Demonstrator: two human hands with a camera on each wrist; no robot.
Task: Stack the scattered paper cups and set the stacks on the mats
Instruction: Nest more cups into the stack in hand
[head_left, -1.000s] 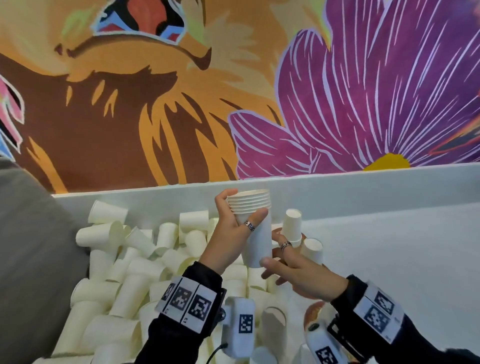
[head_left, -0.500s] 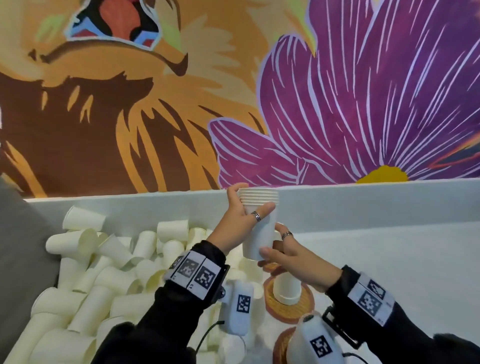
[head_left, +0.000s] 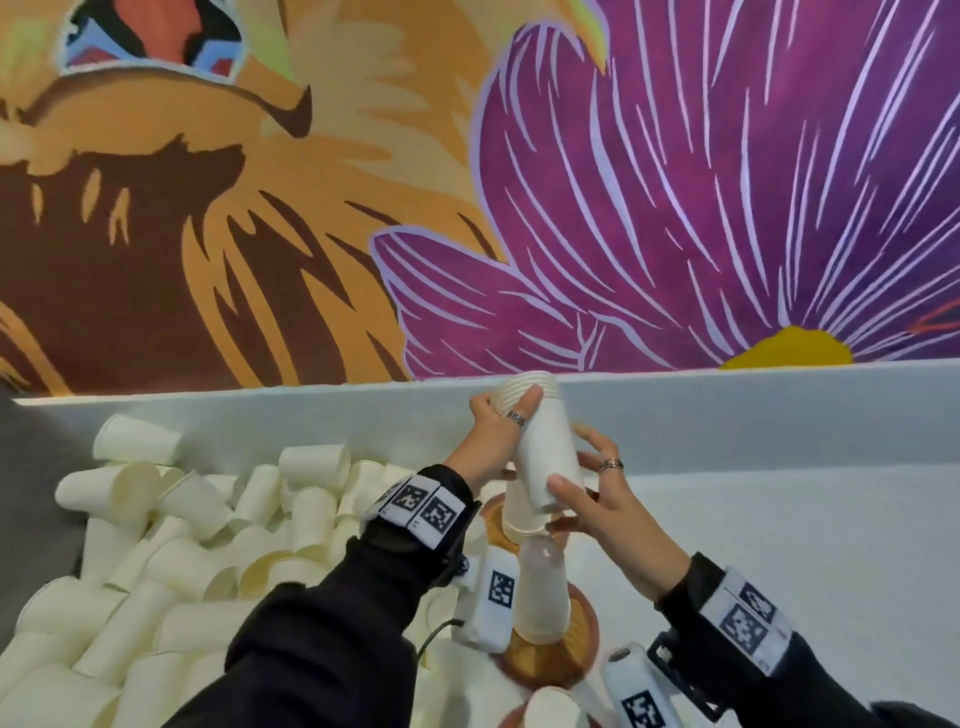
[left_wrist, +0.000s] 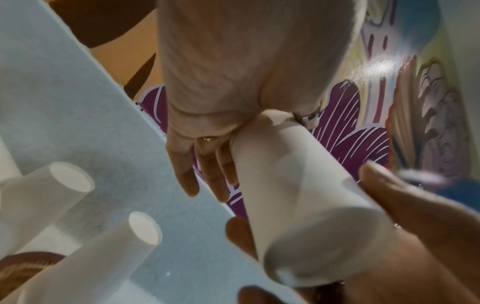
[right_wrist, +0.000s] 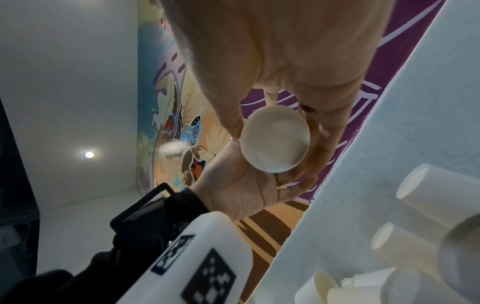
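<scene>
The stack of cups (head_left: 540, 447) now leans, its top toward the upper left of the frame, where it stood straight before. The right hand (head_left: 597, 499) has come up to its bottom end. The left hand (head_left: 493, 436) still grips the top. More mats and cups show below.

A tilted stack of nested white paper cups (head_left: 545, 447) sits above inverted stacks (head_left: 540, 592) on round brown mats (head_left: 582, 631).
</scene>
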